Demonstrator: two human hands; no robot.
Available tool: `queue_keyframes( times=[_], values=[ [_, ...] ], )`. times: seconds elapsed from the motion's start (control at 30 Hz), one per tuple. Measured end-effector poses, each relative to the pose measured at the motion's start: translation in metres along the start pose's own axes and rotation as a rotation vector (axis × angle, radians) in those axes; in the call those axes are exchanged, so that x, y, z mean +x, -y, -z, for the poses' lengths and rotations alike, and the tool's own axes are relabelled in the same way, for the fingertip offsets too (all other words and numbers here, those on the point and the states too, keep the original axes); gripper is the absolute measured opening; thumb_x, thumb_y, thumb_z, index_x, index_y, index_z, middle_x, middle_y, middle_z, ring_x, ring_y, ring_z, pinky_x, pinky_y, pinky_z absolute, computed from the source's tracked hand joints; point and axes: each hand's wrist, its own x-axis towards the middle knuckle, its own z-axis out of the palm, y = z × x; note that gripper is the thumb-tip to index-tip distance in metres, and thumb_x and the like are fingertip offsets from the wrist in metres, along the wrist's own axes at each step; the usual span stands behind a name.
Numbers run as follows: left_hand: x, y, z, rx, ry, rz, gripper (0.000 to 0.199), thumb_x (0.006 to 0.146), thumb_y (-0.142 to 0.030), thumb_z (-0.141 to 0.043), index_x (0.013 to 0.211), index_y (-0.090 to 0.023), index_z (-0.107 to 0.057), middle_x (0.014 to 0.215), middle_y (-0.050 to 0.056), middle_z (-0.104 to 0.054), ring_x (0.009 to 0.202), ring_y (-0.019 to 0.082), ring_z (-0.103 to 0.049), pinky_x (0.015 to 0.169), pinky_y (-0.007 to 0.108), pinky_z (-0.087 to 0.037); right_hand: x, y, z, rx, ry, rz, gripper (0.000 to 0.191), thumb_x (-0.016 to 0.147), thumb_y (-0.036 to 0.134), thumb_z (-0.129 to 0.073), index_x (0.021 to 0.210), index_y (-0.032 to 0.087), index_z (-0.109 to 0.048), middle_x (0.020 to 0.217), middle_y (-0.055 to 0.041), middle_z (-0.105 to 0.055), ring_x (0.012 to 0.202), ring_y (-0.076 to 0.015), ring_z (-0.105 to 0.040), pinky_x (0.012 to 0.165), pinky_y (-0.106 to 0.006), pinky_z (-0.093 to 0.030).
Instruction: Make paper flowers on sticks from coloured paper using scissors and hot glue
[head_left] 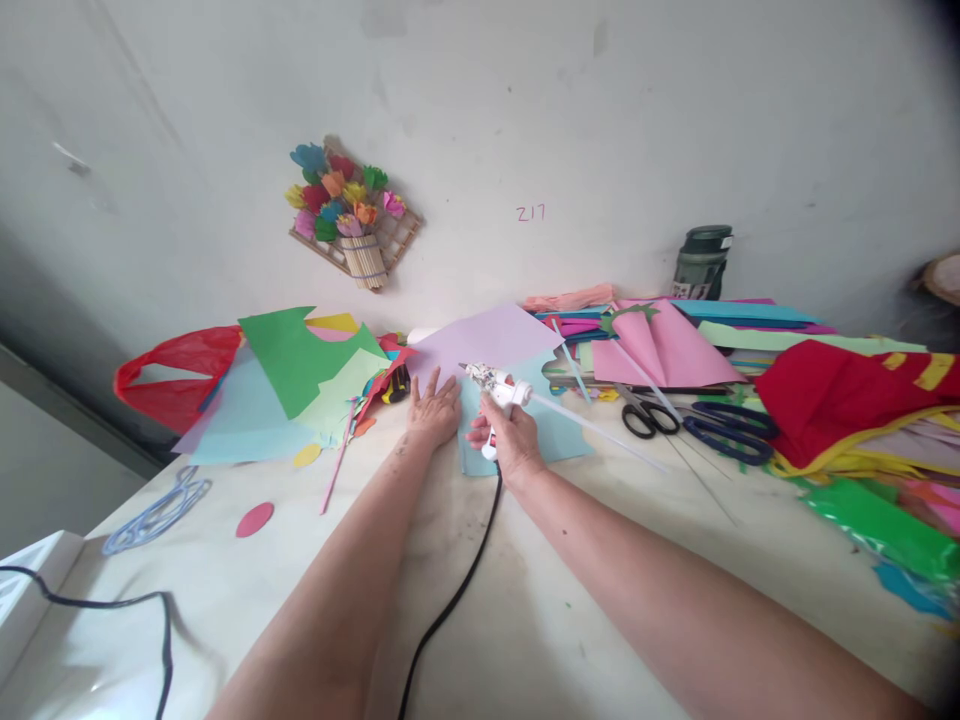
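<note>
My right hand (512, 440) is wrapped round the handle of a white hot glue gun (508, 392), its nozzle pointing left and a long glue stick (592, 428) jutting from its back. A black cord (469, 580) runs down from the handle. Beneath the gun lies a light blue paper sheet (562, 433). My left hand (435, 410) rests flat with fingers spread, at the left edge of the blue sheet and the near edge of a lilac sheet (487, 338). Whether its fingertips press on the lilac paper is hard to make out.
Two pairs of scissors, black (649, 418) and navy (731, 432), lie right. Green paper (292, 360) and a red plastic bag (180, 370) are at left, near coiled pale cord (157, 510). Pink paper (660, 345) and a dark bottle (701, 262) stand by the wall.
</note>
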Motion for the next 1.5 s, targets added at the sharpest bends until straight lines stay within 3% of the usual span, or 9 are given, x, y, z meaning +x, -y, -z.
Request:
queue_keyframes(
  times=[0.27, 0.7, 0.9, 1.0, 1.2, 1.4, 1.5],
  values=[
    [-0.002, 0.001, -0.002, 0.035, -0.107, -0.064, 0.047, 0.084, -0.028, -0.018, 0.127, -0.026, -0.038, 0.133, -0.005, -0.036, 0.13, 0.017, -0.005, 0.102, 0.045, 0.011, 0.0, -0.002, 0.001, 0.001, 0.01, 0.019, 0.031, 0.064, 0.042, -0.061, 0.077, 0.015, -0.054, 0.052, 0.0022, -0.057, 0.038, -0.0115, -0.056, 0.035, -0.021, -0.046],
    [0.001, 0.001, -0.001, -0.033, -0.029, -0.029, 0.049, 0.084, -0.027, -0.018, 0.129, -0.022, -0.035, 0.13, 0.001, -0.042, 0.128, 0.018, -0.017, 0.101, 0.048, 0.012, -0.001, -0.001, 0.002, -0.004, 0.023, 0.026, 0.032, 0.064, 0.043, -0.061, 0.077, 0.015, -0.055, 0.051, 0.002, -0.057, 0.038, -0.0117, -0.056, 0.036, -0.021, -0.046],
    [0.002, 0.005, -0.009, -0.098, -0.045, 0.121, 0.054, 0.084, -0.035, -0.015, 0.136, -0.018, -0.017, 0.137, 0.002, -0.03, 0.13, 0.019, -0.002, 0.1, 0.052, 0.009, -0.002, 0.0, 0.001, 0.004, 0.008, 0.013, 0.031, 0.064, 0.043, -0.062, 0.074, 0.015, -0.053, 0.049, 0.0026, -0.056, 0.037, -0.0119, -0.055, 0.035, -0.021, -0.046],
    [0.001, 0.006, -0.009, -0.077, -0.083, 0.122, 0.052, 0.085, -0.034, -0.015, 0.135, -0.021, -0.022, 0.138, 0.0, -0.027, 0.13, 0.02, 0.004, 0.1, 0.053, 0.01, 0.0, -0.002, 0.001, 0.005, 0.0, 0.012, 0.032, 0.063, 0.044, -0.062, 0.072, 0.015, -0.053, 0.049, 0.0027, -0.057, 0.037, -0.012, -0.055, 0.035, -0.021, -0.046],
    [-0.002, 0.001, -0.004, -0.028, -0.021, 0.043, 0.048, 0.085, -0.037, -0.016, 0.128, -0.029, -0.035, 0.136, -0.005, -0.032, 0.13, 0.021, 0.001, 0.098, 0.053, 0.014, 0.0, -0.003, 0.002, 0.005, 0.013, 0.029, 0.034, 0.062, 0.046, -0.062, 0.074, 0.015, -0.053, 0.051, 0.0024, -0.057, 0.038, -0.0115, -0.055, 0.036, -0.021, -0.046],
    [-0.016, -0.005, 0.003, -0.042, -0.003, 0.12, 0.049, 0.085, -0.038, -0.016, 0.13, -0.028, -0.032, 0.138, -0.003, -0.026, 0.13, 0.024, 0.002, 0.098, 0.055, 0.008, 0.0, -0.003, 0.002, 0.012, -0.004, 0.018, 0.034, 0.062, 0.046, -0.062, 0.073, 0.015, -0.053, 0.049, 0.0027, -0.057, 0.036, -0.0111, -0.054, 0.034, -0.02, -0.045],
    [-0.031, -0.008, 0.006, -0.02, -0.012, 0.038, 0.049, 0.085, -0.04, -0.018, 0.13, -0.029, -0.033, 0.14, -0.004, -0.021, 0.13, 0.024, 0.005, 0.098, 0.055, 0.009, 0.001, -0.003, 0.002, 0.028, 0.008, 0.022, 0.035, 0.062, 0.046, -0.062, 0.074, 0.015, -0.053, 0.049, 0.0028, -0.057, 0.037, -0.0116, -0.054, 0.035, -0.021, -0.046]
  ],
)
